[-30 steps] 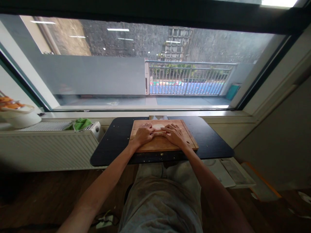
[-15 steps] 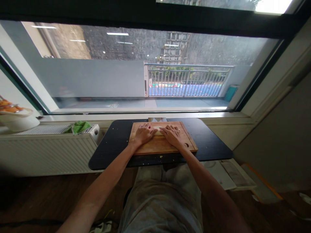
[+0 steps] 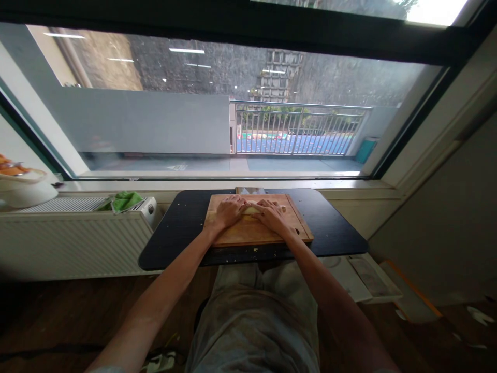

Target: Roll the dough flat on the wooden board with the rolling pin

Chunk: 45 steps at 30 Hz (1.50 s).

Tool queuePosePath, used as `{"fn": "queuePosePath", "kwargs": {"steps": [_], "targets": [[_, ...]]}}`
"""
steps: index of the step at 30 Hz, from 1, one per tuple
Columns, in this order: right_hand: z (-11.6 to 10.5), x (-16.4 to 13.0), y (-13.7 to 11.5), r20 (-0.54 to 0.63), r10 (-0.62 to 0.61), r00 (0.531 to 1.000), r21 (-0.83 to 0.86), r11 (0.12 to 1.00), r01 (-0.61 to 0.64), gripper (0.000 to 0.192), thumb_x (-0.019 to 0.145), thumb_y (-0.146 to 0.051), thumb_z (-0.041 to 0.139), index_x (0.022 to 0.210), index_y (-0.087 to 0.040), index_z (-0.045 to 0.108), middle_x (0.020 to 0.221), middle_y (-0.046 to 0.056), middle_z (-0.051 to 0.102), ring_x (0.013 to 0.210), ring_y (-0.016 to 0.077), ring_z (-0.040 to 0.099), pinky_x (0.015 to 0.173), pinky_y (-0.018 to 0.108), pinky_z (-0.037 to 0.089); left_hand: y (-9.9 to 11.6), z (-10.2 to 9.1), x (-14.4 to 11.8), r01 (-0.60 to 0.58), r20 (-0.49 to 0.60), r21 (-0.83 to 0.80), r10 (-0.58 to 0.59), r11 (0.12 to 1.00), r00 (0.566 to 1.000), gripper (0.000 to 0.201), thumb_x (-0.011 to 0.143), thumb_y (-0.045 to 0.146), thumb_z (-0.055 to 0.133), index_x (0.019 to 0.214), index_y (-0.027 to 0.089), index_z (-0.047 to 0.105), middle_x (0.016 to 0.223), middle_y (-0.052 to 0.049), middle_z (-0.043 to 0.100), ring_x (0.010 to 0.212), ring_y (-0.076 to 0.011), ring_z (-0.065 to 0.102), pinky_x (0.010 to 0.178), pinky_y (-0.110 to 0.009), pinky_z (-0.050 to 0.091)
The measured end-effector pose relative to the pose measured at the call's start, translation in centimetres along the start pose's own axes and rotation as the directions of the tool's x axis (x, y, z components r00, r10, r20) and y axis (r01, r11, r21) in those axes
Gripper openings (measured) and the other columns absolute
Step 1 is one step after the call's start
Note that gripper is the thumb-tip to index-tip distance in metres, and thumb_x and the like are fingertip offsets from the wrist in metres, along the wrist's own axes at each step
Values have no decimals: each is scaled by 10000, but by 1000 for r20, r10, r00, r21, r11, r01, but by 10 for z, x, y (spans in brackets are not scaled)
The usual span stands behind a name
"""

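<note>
A pale roll of what looks like dough (image 3: 252,211) lies crosswise on a wooden cutting board (image 3: 244,237). My left hand (image 3: 230,210) covers its left part, fingers curled over the top and thumb pointing inward. Over the right part lies my right hand (image 3: 272,214), also with bent fingers, and a small pale end shows just beyond it. Only the middle stretch between my thumbs is plainly visible; the rest is hidden under my palms and fingers.
The board rests on a black table (image 3: 174,223) dotted with pale crumbs. Behind it stands a small box-like thing (image 3: 249,190) by the window sill. A radiator (image 3: 89,243) with a green cloth (image 3: 126,201) is at left; a white box (image 3: 345,277) sits low at right.
Both hands stay on the dough, with the right thumb and fingers slightly shifted on it. The whole view has moved a little from a small head turn.
</note>
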State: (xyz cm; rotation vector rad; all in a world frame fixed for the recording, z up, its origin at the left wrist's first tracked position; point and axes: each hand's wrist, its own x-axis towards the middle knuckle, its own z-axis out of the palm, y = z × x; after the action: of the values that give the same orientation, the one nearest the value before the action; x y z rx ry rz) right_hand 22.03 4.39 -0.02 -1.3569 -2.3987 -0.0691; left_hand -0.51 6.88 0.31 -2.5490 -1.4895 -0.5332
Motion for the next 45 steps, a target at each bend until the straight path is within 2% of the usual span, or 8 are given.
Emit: {"fn": "queuePosePath", "kwargs": {"steps": [7,13,18,25,30,36,40,45], "targets": [[-7,8,3,81,30,996,-1,1000,-30,496,1139,-462,564,1631,-399,551,1374,72,700,1297,268,617,1077,381,427,-5,6,-12,-128,-67,-157,119,979,991,357,1139,437,508,1394,267,691,1382,-93,721,1289,-260,668,1146,-406,487],[-3,0,7,42,17,999,-2,1000,-17,587,1133,-346,546,1711,-355,440,1486,113,647,1355,310,570,1179,464,391,-6,8,-9,-62,-78,-218,46,974,996,331,1114,438,551,1335,287,747,1301,-82,763,1224,-273,708,1109,-414,525],[-1,-3,21,-21,-27,999,87,996,29,571,1093,-263,607,1640,-412,539,1424,74,670,1304,270,598,1137,431,436,-3,4,-5,-26,-84,-242,6,970,996,306,1101,428,569,1251,284,795,1249,-76,789,1165,-276,726,1085,-418,526],[3,10,34,25,-33,999,-12,999,33,520,1117,-296,596,1628,-390,564,1331,79,728,1273,256,635,1113,372,449,-9,5,-3,-38,-32,-162,33,986,999,382,1134,399,498,1444,316,706,1337,-83,771,1270,-290,685,1125,-446,465],[8,10,33,18,-2,1000,-61,998,3,569,1137,-307,528,1697,-386,461,1411,93,715,1347,280,616,1178,418,418,-15,10,-3,-58,9,-66,59,996,998,473,1130,505,480,1526,303,638,1359,-118,743,1290,-319,649,1111,-477,435],[13,6,37,-127,91,988,163,984,-70,855,962,-332,788,1726,-277,409,1429,115,734,1324,319,656,1180,484,470,-16,13,-2,-58,7,-53,59,997,998,496,1122,525,493,1548,300,610,1379,-114,725,1294,-319,629,1076,-470,422],[14,4,43,-226,96,969,325,946,-18,476,951,-197,724,1426,-226,740,1331,105,790,1217,268,732,1123,409,546,-16,13,-3,-56,-2,-58,56,997,998,498,1118,533,501,1542,299,615,1370,-111,729,1282,-320,634,1070,-474,419],[5,4,44,-225,115,968,394,919,-17,289,1010,-215,658,1228,-216,846,1237,109,834,1177,276,773,1128,429,568,-15,11,-4,-56,-3,-68,56,996,998,505,1112,530,516,1542,289,623,1356,-122,732,1281,-327,636,1073,-477,417]]}}
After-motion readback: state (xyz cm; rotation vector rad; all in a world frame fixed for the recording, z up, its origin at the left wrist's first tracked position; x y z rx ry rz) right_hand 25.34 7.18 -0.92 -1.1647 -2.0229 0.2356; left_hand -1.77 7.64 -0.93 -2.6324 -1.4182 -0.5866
